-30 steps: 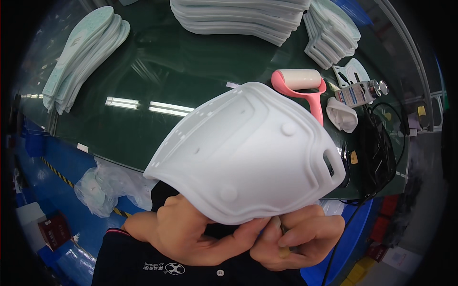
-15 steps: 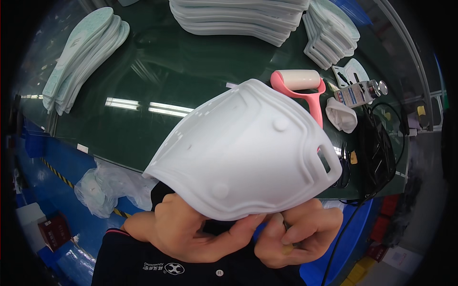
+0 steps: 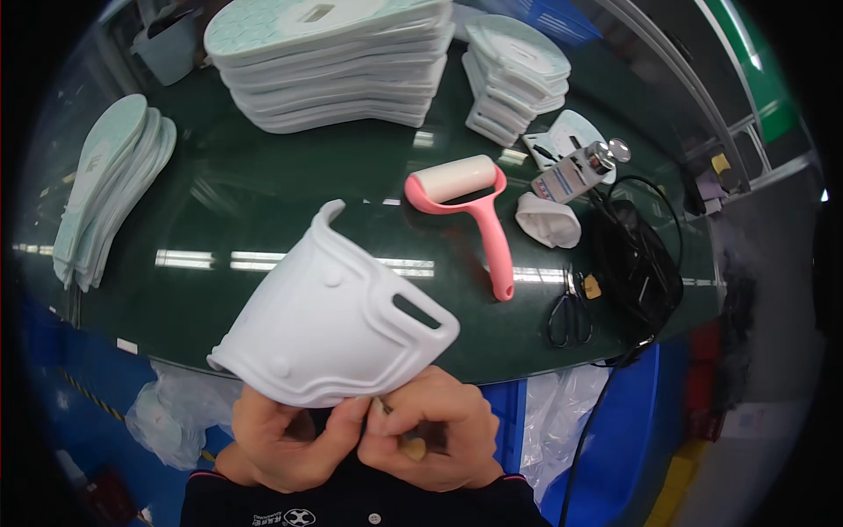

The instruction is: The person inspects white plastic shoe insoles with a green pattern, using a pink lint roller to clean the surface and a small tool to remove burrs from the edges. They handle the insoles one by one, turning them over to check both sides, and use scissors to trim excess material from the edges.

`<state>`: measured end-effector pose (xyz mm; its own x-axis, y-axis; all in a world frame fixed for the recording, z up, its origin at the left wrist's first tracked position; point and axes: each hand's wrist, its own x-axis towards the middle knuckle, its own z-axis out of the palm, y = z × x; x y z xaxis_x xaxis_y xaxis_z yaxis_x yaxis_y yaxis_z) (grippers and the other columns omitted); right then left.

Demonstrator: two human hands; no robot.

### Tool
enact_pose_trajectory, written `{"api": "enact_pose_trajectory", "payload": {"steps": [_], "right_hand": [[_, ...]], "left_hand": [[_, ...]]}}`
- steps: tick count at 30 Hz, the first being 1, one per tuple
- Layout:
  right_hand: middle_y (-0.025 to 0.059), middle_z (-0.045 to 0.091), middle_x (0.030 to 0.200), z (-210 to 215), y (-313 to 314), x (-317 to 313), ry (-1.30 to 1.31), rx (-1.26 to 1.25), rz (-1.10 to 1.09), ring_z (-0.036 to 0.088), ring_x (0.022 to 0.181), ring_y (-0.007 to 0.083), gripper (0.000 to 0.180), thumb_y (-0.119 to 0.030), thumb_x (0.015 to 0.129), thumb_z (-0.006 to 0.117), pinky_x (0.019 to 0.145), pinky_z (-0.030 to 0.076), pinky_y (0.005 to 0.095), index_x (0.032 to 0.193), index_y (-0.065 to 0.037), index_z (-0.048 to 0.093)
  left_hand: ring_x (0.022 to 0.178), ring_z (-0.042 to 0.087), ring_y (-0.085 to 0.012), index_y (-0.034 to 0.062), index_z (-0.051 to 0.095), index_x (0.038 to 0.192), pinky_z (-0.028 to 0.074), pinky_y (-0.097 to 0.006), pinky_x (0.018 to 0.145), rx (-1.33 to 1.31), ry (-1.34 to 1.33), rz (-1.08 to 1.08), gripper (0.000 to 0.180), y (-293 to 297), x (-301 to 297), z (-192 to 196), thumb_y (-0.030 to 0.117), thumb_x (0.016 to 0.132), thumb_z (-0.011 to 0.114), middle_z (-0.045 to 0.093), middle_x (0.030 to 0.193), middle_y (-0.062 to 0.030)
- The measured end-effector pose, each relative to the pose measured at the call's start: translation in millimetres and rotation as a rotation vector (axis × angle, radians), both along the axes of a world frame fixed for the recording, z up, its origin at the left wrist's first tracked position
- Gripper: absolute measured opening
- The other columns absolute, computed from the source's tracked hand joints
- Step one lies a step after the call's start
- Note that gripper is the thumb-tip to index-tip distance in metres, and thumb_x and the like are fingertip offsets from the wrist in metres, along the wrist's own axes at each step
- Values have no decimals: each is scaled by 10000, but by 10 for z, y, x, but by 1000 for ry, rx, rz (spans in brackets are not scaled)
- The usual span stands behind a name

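Observation:
My left hand (image 3: 285, 439) is closed on the near edge of a white moulded plastic panel (image 3: 342, 325), its thumb pressed to the rim. The panel is curved, with raised ridges, round bumps and a slotted handle hole on its right side; it is held tilted above the table's front edge. Close by, my right hand (image 3: 435, 430) is curled in a pinch at the same rim. A thin dark bit and a tan tip (image 3: 414, 450) show between its fingers, but the kind of thing is hidden.
On the dark green table (image 3: 290, 184) lie a pink-handled lint roller (image 3: 493, 246), black scissors (image 3: 571, 318), a white cloth piece (image 3: 549, 221), a metal-topped bottle (image 3: 575, 174) and a black bag (image 3: 637, 272). Stacks of pale panels (image 3: 334, 79) stand behind. A blue bin (image 3: 628, 422) with plastic bags is below right.
The view has shifted, so table items appear further left and lower. The panel has turned and tilted, with its slotted side now nearer my right hand. Both hands keep their grips.

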<state>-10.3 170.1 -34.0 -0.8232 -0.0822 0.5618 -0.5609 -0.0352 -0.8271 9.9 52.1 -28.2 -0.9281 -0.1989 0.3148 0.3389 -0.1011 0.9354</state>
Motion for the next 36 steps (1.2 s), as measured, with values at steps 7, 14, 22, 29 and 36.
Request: {"api": "enact_pose_trajectory", "payload": {"steps": [7,14,22,29,36], "right_hand": [[89,571,698,-2,76,-2,5,-72,175,593,622,191,284,102,615,651,598,475,242,830,-6,500],[94,576,707,1,20,48,-54,8,4,583,603,149,264,96,618,653,531,461,210,806,-7,500],[89,572,723,61,4,23,-28,19,26,590,613,169,214,90,640,626,542,467,230,776,-10,493],[102,585,711,31,-34,25,-83,-175,124,601,642,195,207,65,622,625,544,469,225,761,-15,494],[75,526,654,103,-30,87,-111,-389,142,619,682,268,223,138,565,621,580,483,300,610,-34,487]], "left_hand": [[957,538,-195,-113,310,1173,422,-271,809,22,-70,-56,506,-64,117,-65,-91,721,536,503,1081,-199],[949,542,-190,-101,254,1212,423,-264,805,5,-133,-27,547,-57,141,-48,-70,739,528,511,1076,-202],[781,615,-197,-92,354,1160,502,-270,693,-24,-224,205,496,68,90,30,54,732,557,579,950,-161],[764,609,-191,-83,374,1155,517,-274,674,38,-246,250,551,50,47,104,135,713,620,569,967,-152],[915,567,-188,-106,422,1091,418,-263,803,196,-40,-76,445,-44,84,143,-113,680,593,584,961,-152]]}}
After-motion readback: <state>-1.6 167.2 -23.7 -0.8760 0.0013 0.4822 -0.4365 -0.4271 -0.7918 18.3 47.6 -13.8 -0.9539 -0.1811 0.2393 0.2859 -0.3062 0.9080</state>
